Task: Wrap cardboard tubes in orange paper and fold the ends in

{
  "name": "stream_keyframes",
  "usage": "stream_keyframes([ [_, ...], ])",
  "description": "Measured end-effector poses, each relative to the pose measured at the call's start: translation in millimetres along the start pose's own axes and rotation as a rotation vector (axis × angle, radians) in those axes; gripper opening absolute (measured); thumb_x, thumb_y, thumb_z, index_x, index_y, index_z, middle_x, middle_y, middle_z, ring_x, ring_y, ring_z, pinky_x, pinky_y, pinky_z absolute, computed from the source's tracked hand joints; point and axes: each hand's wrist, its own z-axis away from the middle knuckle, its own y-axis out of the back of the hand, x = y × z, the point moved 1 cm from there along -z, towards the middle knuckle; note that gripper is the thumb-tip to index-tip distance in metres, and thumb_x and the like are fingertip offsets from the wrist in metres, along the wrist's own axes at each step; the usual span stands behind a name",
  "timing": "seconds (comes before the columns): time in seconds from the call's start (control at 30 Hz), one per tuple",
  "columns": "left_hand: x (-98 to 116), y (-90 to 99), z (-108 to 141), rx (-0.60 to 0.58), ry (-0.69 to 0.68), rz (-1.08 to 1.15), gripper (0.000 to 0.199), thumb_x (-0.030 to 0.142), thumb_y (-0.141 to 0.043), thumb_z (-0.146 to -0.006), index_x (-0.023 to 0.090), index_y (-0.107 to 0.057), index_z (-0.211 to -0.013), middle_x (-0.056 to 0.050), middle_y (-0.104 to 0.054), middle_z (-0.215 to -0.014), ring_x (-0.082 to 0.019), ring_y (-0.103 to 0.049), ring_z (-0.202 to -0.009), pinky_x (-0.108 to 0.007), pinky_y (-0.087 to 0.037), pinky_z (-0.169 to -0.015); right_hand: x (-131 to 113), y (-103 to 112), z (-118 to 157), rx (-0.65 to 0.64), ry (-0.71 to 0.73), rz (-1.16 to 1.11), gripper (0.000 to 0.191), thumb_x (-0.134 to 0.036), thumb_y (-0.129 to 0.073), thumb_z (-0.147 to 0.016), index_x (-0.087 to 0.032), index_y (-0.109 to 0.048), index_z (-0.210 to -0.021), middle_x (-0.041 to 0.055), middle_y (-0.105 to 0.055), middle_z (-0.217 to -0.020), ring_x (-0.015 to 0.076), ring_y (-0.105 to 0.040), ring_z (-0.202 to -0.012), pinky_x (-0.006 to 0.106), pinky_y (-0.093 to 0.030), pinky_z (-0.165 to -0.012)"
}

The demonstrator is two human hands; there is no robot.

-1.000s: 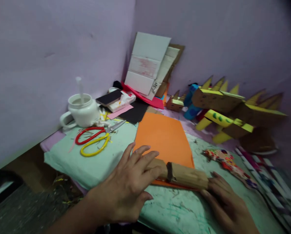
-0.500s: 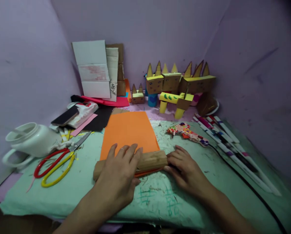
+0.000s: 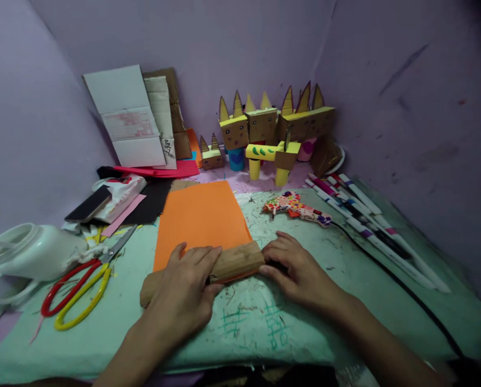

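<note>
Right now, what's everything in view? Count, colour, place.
cardboard roll: one, brown, front centre
craft paper: one, orange, beneath roll
scissors: one, red-yellow, left
mug: one, white, left
phone: one, black, left
packet: one, white, left
glue gun: one, multicoloured, right
markers: several, mostly white, right
cardboard figures: several, multicoloured, back
cardboard sheets: several, white-brown, back
loose paper: several, red-black-pink, left
table cover: one, green, underneath
left hand: one, on roll
right hand: one, at roll's end

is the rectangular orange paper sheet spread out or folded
Spread out: the rectangular orange paper sheet lies open over the pale green table covering; the part under the brown cardboard tube is hidden.
</note>
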Motion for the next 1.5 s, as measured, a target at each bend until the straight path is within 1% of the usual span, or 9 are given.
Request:
stream_keyframes([
  [0.2, -1, 3.6, -3, -0.052, 0.036, 0.016, 0.044, 0.021, -0.053, -0.077, 0.018, -0.054, -0.121, -0.01, -0.065, -0.117, -0.031, -0.058, -0.106, -0.063, -0.034, -0.098, 2, 1, 2, 0.007, -0.052, -0.073, 0.005, -0.023, -0.059, -0.083, -0.02, -0.056, -0.079, -0.0006, -0.062, -0.076, 0.0163, -0.058, -0.077, 0.049, -0.025, -0.104],
  [0.33, -1, 3.3, -3, -0.077, 0.054, 0.011, 0.045, 0.022, -0.053, -0.077, 0.018, -0.054, -0.122, -0.01, -0.064, -0.118, -0.031, -0.057, -0.108, -0.062, -0.034, -0.099, 3, 0, 3, 0.011, -0.048, -0.077, 0.019, -0.024, -0.073, -0.072, -0.019, -0.058, -0.081, 0.0014, -0.065, -0.083, 0.0187, -0.06, -0.083, 0.051, -0.023, -0.104],
  [0.57, 1, 4.6, -4, -0.096, 0.07, 0.019, 0.045, 0.021, -0.053, -0.077, 0.019, -0.053, -0.122, -0.007, -0.064, -0.118, -0.028, -0.057, -0.108, -0.059, -0.031, -0.102, 2, -1, -1, 0.023, -0.046, -0.019, 0.011, -0.021, -0.068, -0.078, -0.018, -0.058, -0.073, -0.0019, -0.059, -0.069, 0.0151, -0.056, -0.071, 0.045, -0.03, -0.098],
  [0.93, 4, 9.1, -2, -0.126, 0.135, 0.008, 0.043, 0.021, -0.051, -0.077, 0.021, -0.052, -0.12, -0.008, -0.063, -0.116, -0.03, -0.055, -0.108, -0.055, -0.037, -0.097, 0, -1, 0, 0.001, -0.068, -0.044, 0.007, -0.02, -0.066, -0.078, -0.019, -0.059, -0.076, -0.0016, -0.061, -0.072, 0.0164, -0.058, -0.073, 0.049, -0.027, -0.101],
  [1.0, 4, 9.6, -2, -0.124, 0.131, 0.014, 0.043, 0.019, -0.051, -0.077, 0.021, -0.052, -0.12, -0.008, -0.064, -0.115, -0.03, -0.055, -0.107, -0.055, -0.037, -0.097, -1, 5, 1, -0.012, -0.092, -0.062, 0.009, -0.022, -0.068, -0.075, -0.02, -0.061, -0.08, 0.0002, -0.064, -0.077, 0.0188, -0.059, -0.078, 0.047, -0.033, -0.096],
  [1.17, 3, 9.2, -2, -0.107, 0.108, 0.031, 0.042, 0.016, -0.05, -0.076, 0.021, -0.053, -0.118, -0.007, -0.065, -0.114, -0.028, -0.056, -0.106, -0.055, -0.034, -0.1, 16, 46, 1, 0.197, -0.223, -0.071, 0.012, -0.032, -0.06, -0.079, -0.021, -0.065, -0.083, 0.0049, -0.067, -0.087, 0.0219, -0.061, -0.086, 0.036, -0.045, -0.079],
  [1.27, 1, 6.8, -1, -0.078, 0.092, 0.03, 0.041, 0.016, -0.05, -0.076, 0.02, -0.054, -0.117, -0.007, -0.066, -0.111, -0.028, -0.056, -0.105, -0.055, -0.034, -0.1, 38, 78, -4, 0.305, -0.45, 0.176, 0.02, -0.032, -0.053, -0.08, -0.02, -0.068, -0.085, 0.0065, -0.069, -0.089, 0.0239, -0.062, -0.084, 0.035, -0.045, -0.075],
  [1.37, -1, 3.8, -1, -0.049, 0.063, 0.029, 0.042, 0.017, -0.049, -0.076, 0.02, -0.055, -0.117, -0.008, -0.066, -0.11, -0.029, -0.057, -0.103, -0.056, -0.035, -0.099, 55, 94, -14, 0.162, -0.692, 0.403, 0.024, -0.029, -0.049, -0.081, -0.018, -0.069, -0.088, 0.0072, -0.07, -0.085, 0.0246, -0.063, -0.08, 0.031, -0.042, -0.063],
  [1.5, -2, 3.2, -2, -0.037, 0.063, 0.021, 0.042, 0.016, -0.048, -0.075, 0.019, -0.055, -0.117, -0.008, -0.066, -0.11, -0.029, -0.057, -0.103, -0.056, -0.036, -0.097, 63, 85, -29, 0.034, -0.746, 0.449, 0.025, -0.036, -0.057, -0.076, -0.02, -0.068, -0.09, 0.0087, -0.071, -0.085, 0.0271, -0.063, -0.078, 0.03, -0.037, -0.055],
])
